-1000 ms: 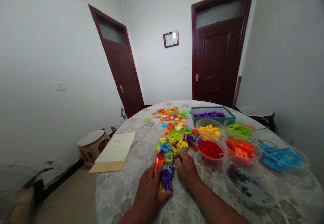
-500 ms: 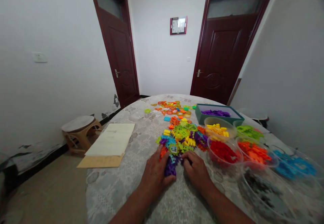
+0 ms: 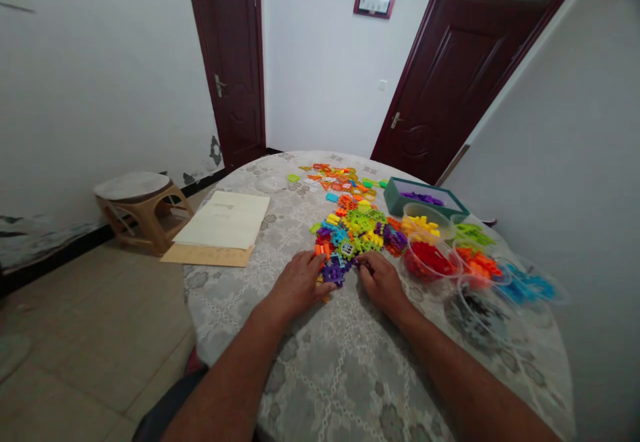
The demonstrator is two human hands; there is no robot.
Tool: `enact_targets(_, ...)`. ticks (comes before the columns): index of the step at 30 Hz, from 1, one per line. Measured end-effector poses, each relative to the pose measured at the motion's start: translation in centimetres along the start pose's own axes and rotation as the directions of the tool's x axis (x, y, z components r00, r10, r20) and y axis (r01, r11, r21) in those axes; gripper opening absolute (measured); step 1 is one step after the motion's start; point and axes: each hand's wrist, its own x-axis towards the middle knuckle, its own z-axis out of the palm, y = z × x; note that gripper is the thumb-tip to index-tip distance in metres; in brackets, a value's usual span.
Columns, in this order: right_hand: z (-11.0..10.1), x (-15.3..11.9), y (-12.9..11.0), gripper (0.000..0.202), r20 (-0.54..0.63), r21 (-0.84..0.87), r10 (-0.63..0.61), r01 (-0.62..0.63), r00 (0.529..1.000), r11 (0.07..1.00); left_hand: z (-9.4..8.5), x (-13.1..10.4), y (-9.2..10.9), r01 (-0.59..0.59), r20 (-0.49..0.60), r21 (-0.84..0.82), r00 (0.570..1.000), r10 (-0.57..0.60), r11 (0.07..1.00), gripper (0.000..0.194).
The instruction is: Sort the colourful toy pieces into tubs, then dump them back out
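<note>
A pile of colourful plastic interlocking building pieces [image 3: 363, 219] lies on the table in front of me. My left hand [image 3: 299, 281] rests at the pile's near left edge, fingers and thumb apart around a cluster of purple pieces [image 3: 334, 271]. Orange pieces [image 3: 323, 250] are by its fingertips, and a bit of yellow-orange shows under the thumb. Across from it, at the near right edge, is my right hand [image 3: 381, 281] with fingers curled in. A dark purple bit shows at those fingertips, but what they grip is mostly hidden.
Clear tubs of yellow [image 3: 421, 226], red [image 3: 431, 259], orange [image 3: 479, 263], blue [image 3: 527, 285] and dark grey pieces [image 3: 477, 312] stand on the right. Behind them is a green box [image 3: 395, 201] with purple pieces. Paper sheets [image 3: 225, 219] lie left; a stool [image 3: 143, 212] stands beyond.
The view has tilted down, so the whole scene sits higher and more of my forearms shows. Both hands stay at the pile's near edge, with only slight finger shifts around the purple pieces.
</note>
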Motion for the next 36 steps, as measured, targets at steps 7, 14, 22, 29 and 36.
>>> enact_targets(7,-0.7,0.2,-3.3,0.044,0.262,0.015,-0.162,0.164,0.951,0.986,-1.9,0.0,-1.1,0.066,0.082,0.013,0.994,-0.067,0.998,0.025)
enact_targets(14,0.7,-1.4,-3.8,0.039,0.304,0.064,-0.145,0.132,0.941,0.989,-1.6,0.2,-1.3,0.056,-0.055,0.011,0.997,-0.055,0.998,0.028)
enact_targets(22,0.0,-0.7,-2.0,0.028,0.183,0.177,0.165,-0.198,0.969,0.964,-1.6,0.4,-1.1,0.068,-0.038,0.066,0.997,-0.066,0.996,0.025)
enact_targets(29,0.0,-0.5,-1.4,0.031,0.164,0.333,0.378,-0.412,0.911,0.848,-1.7,0.4,0.4,-0.001,-0.182,0.062,0.983,0.013,0.998,0.024)
enact_targets(36,-0.5,0.0,-0.6,0.034,0.115,0.411,0.477,-0.479,0.871,0.775,-0.2,0.1,3.3,-0.171,-0.102,0.053,0.979,0.176,0.984,0.022)
